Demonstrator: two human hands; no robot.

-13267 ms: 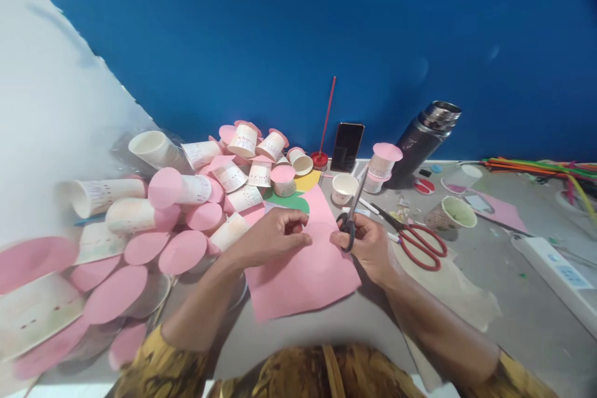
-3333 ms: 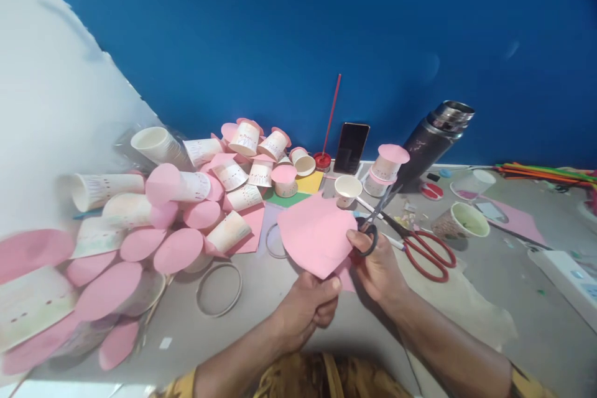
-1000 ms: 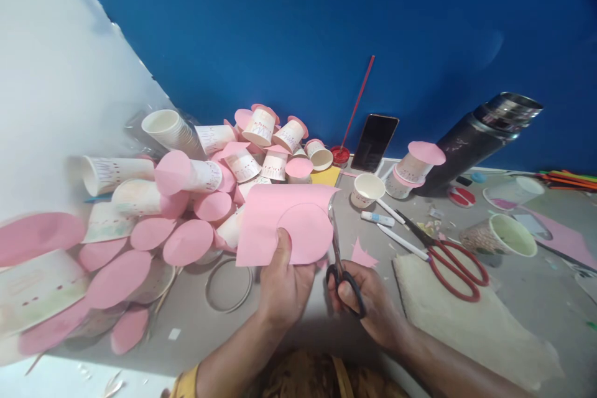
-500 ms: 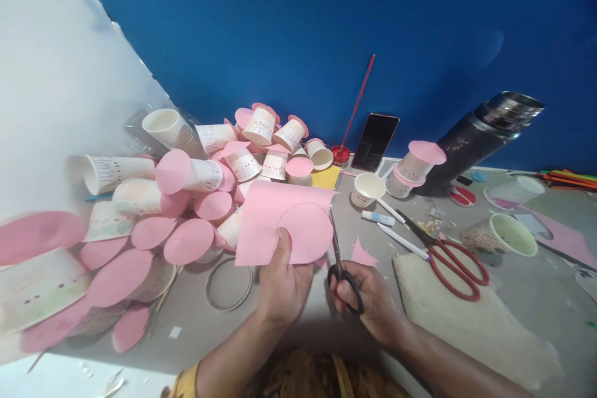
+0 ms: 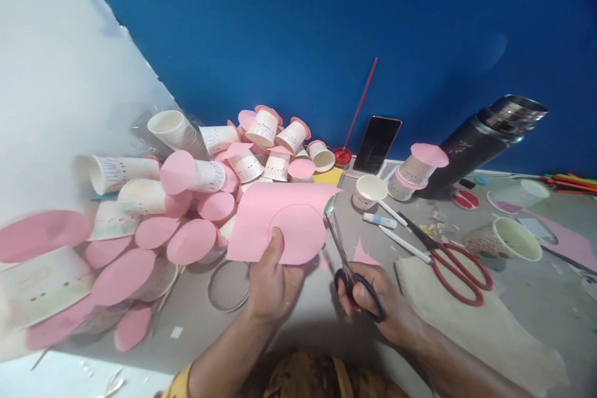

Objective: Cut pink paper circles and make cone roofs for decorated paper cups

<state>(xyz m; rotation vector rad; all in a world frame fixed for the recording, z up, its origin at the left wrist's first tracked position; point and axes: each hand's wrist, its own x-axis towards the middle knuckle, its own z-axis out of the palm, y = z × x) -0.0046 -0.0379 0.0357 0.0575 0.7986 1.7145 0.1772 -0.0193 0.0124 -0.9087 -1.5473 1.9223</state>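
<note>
My left hand [image 5: 273, 280] pinches a pink paper sheet [image 5: 261, 217] from below, thumb on a drawn circle that is partly cut out at the sheet's right side. My right hand [image 5: 373, 301] grips black-handled scissors [image 5: 342, 252], whose blades point up and left to the sheet's right edge. A thin ring [image 5: 227, 278] lies on the table just left of my left hand. A small pink offcut [image 5: 362, 255] lies on the table right of the blades.
A heap of paper cups [image 5: 205, 168] capped with pink discs fills the left. Behind stand a phone [image 5: 377, 144], a dark flask [image 5: 480, 140], a red stick and a small cup [image 5: 368, 189]. Red-handled scissors [image 5: 448, 258], pens, another cup [image 5: 506, 236] and a beige cloth [image 5: 466, 317] lie right.
The scissors' blades have tilted and shifted slightly right, and my right hand has dropped lower and to the right. The pink sheet has slid a little left and down in my left hand.
</note>
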